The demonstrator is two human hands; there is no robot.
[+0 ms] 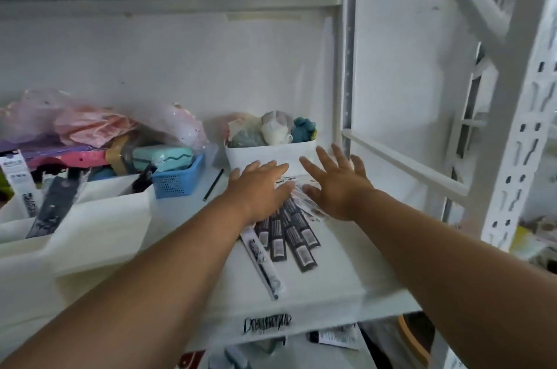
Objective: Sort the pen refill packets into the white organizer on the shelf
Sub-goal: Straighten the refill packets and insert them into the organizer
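A fan of several black pen refill packets (297,237) lies flat on the white shelf (337,272), with one clear packet (263,263) at their left. My left hand (259,187) rests palm down on the top ends of the packets, fingers spread. My right hand (337,181) hovers just to their right, fingers apart, holding nothing. The white organizer (90,217) stands at the left of the shelf; a black packet (49,211) and a white packet (21,184) stick up from it.
A white bin (259,157) of soft toys stands right behind my hands. A blue basket (177,178) and bagged clutter (99,127) fill the back left. A black pencil (213,184) lies between them. White shelf posts (518,127) rise at the right.
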